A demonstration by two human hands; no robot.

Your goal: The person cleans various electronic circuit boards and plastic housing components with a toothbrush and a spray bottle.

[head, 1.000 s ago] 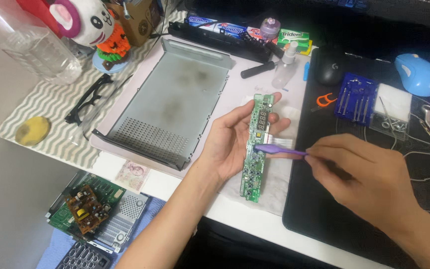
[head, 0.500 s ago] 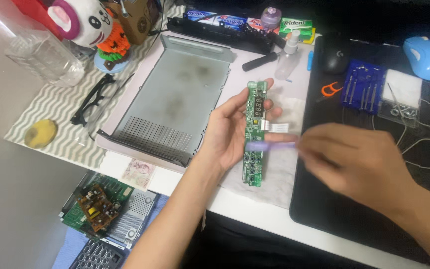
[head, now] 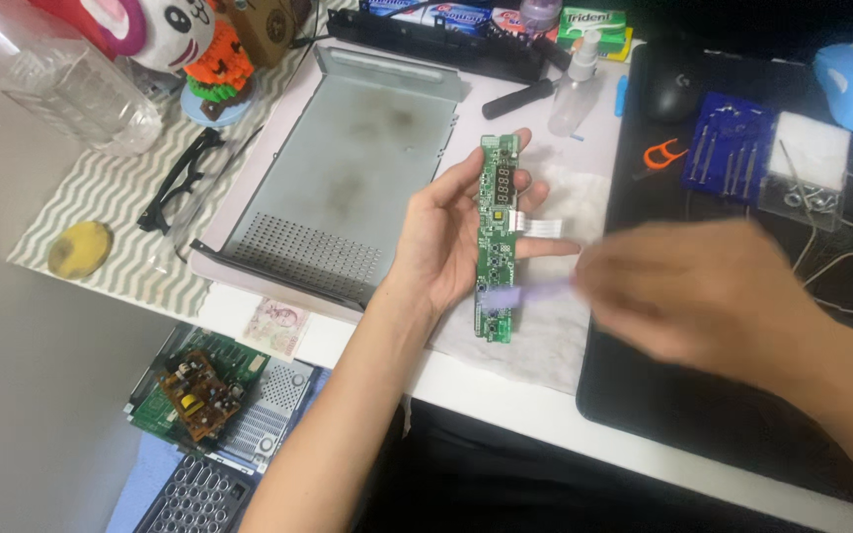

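A: The narrow green circuit board — where do you have it?

B: Your left hand cradles it above the white cloth, fingers half curled behind it, thumb on its edge.

A: And your right hand?

B: Blurred; it seems closed on a purple brush touching the board. A grey perforated metal tray lies beside it.

The green board looks hard and a bit shiny. The gray tray is dull, stained metal with tiny holes. The bottle is clear plastic. The black mat looks soft and matt.
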